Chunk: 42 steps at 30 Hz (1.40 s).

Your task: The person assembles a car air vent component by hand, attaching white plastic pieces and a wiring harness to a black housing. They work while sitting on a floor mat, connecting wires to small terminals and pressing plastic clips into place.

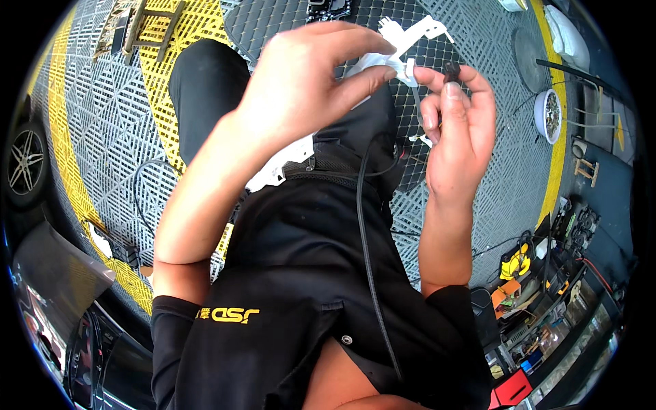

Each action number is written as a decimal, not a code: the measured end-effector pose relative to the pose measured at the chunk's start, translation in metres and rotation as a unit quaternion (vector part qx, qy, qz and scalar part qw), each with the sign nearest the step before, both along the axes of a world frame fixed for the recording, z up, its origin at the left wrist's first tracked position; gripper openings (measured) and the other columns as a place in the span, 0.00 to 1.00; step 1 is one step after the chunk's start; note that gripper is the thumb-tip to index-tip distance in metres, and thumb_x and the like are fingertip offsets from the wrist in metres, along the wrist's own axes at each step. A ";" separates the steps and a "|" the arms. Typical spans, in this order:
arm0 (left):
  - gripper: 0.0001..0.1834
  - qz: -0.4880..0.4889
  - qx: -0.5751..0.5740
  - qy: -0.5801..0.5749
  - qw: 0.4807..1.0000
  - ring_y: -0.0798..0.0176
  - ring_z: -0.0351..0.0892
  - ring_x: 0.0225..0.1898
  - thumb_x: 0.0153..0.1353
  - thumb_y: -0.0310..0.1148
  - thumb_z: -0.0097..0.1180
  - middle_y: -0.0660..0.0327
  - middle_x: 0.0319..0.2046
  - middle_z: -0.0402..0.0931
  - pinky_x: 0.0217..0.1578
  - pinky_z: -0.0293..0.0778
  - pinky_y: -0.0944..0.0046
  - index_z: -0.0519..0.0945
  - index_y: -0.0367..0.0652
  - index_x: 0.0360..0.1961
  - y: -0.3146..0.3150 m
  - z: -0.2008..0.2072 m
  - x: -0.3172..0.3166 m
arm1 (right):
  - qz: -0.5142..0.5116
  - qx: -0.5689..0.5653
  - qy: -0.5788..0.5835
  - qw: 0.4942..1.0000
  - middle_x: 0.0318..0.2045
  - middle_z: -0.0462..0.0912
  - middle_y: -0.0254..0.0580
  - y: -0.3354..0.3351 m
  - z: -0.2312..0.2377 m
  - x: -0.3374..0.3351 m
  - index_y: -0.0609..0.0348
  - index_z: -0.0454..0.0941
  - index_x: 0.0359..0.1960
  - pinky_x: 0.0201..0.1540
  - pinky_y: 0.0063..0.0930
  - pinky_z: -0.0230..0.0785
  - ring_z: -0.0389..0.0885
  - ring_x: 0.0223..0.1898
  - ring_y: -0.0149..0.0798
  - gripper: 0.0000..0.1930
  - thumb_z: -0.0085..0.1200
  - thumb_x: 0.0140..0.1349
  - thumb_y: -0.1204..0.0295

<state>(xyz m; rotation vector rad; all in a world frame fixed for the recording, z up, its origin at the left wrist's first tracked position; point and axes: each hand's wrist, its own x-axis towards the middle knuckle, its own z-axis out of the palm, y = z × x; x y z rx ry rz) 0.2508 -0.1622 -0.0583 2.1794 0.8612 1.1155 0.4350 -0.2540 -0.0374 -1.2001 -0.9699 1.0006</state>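
Observation:
My left hand (294,85) reaches across above my lap, its thumb and forefinger pinched on a white plastic part (422,33) with several arms. Close by on the right, my right hand (463,130) is closed, with thumb and forefinger gripping a small black connector (452,71). A thin grey strip (417,102) runs down from the white part towards the curled fingers of that hand; its lower end is hard to make out. On my lap, below the left wrist, lies another jagged white piece (281,166).
Beyond my knees a quilted black mat (263,26) carries a black component (328,9). A black cable (364,232) runs over my front. To the right stand a white bowl (549,116) of small parts and cluttered tools (523,321). A car wheel (26,164) is far left, a wooden stool (158,31) upper left.

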 end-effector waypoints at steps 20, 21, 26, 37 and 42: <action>0.18 -0.166 -0.080 0.183 0.966 0.54 0.90 0.36 0.55 0.25 0.66 0.49 0.38 0.88 0.39 0.84 0.57 0.82 0.36 0.49 0.050 0.071 0.006 | -0.012 -0.022 -0.030 0.999 0.47 0.88 0.53 0.013 0.000 -0.014 0.63 0.66 0.59 0.28 0.12 0.60 0.66 0.28 0.18 0.12 0.46 0.78 0.73; 0.18 -0.166 -0.094 0.178 0.965 0.55 0.90 0.35 0.55 0.24 0.65 0.49 0.37 0.88 0.39 0.84 0.59 0.82 0.36 0.48 0.050 0.072 0.006 | -0.011 -0.025 -0.038 0.999 0.48 0.87 0.56 0.014 0.001 -0.013 0.63 0.66 0.59 0.27 0.11 0.59 0.68 0.29 0.19 0.13 0.46 0.78 0.72; 0.15 -0.141 -0.097 0.207 0.963 0.59 0.89 0.32 0.53 0.24 0.65 0.51 0.30 0.87 0.37 0.83 0.63 0.85 0.35 0.44 0.044 0.075 0.000 | -0.005 -0.010 -0.036 0.999 0.50 0.87 0.57 0.015 0.001 -0.013 0.63 0.66 0.59 0.27 0.11 0.60 0.68 0.28 0.19 0.12 0.45 0.79 0.72; 0.11 -0.026 -0.054 0.061 0.996 0.59 0.87 0.31 0.55 0.25 0.64 0.51 0.32 0.84 0.35 0.82 0.63 0.83 0.33 0.40 0.013 0.034 -0.005 | 0.018 0.014 -0.018 1.000 0.50 0.87 0.59 0.015 0.001 -0.013 0.62 0.67 0.60 0.29 0.12 0.60 0.67 0.28 0.19 0.13 0.46 0.79 0.72; 0.08 -0.052 -0.007 0.010 0.999 0.46 0.83 0.39 0.57 0.18 0.53 0.46 0.44 0.80 0.40 0.80 0.57 0.76 0.36 0.39 0.023 -0.005 -0.003 | 0.059 0.031 -0.010 0.998 0.49 0.87 0.59 0.014 0.000 -0.014 0.62 0.67 0.60 0.30 0.13 0.61 0.67 0.28 0.19 0.13 0.46 0.79 0.73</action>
